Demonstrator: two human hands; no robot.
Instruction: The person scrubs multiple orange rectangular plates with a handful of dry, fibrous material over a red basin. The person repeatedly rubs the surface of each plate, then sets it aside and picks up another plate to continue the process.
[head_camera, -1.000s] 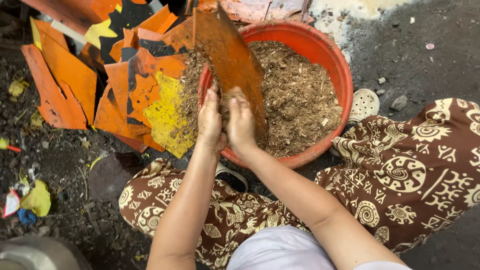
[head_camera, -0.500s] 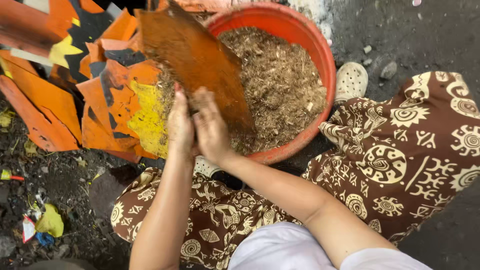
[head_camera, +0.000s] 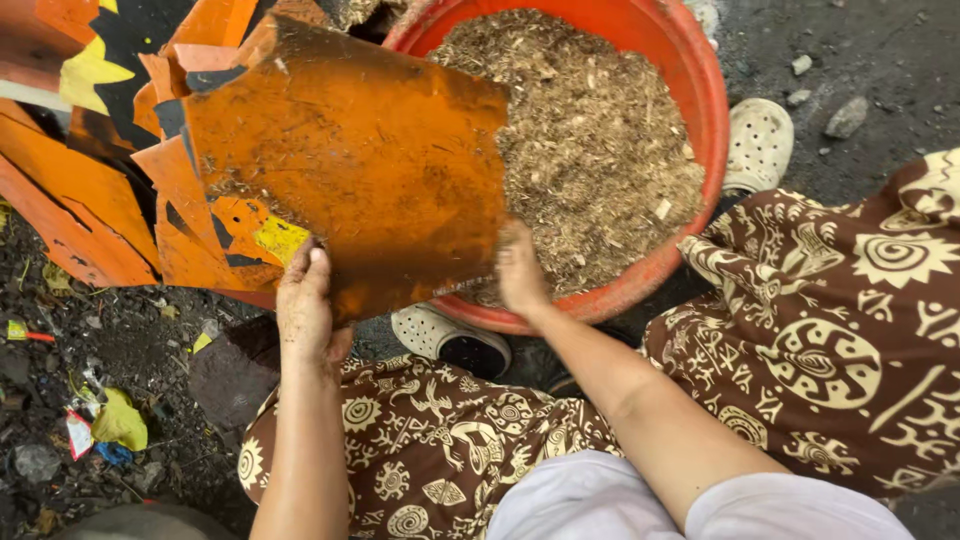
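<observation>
— Dark, gritty ground is lying under everything, with small stones up at the right and bits of coloured litter at the lower left. What are the hands holding?

— Both are gripping a large broken orange plastic shard. The left hand is clasping its lower edge, fingers curled up against the underside. The right hand is clenching the lower right corner, right at the rim of the red basin.

— How is that shard looking?

— It is showing a wide, slightly curved face, dull orange and smeared with brown dirt and dust. Its edges are jagged, with a stepped break along the right side. It is tilting up and away from the person, its right edge leaning over the left part of the basin.

— And the basin?

— It is sitting on the ground, filled with dry brown shredded chaff, like sawdust and husk.

— Anything else nearby?

— More orange, yellow and black plastic fragments are piling up at the left, behind the held piece. The person is squatting in brown patterned cloth, with pale perforated clogs showing beside and below the basin.
</observation>
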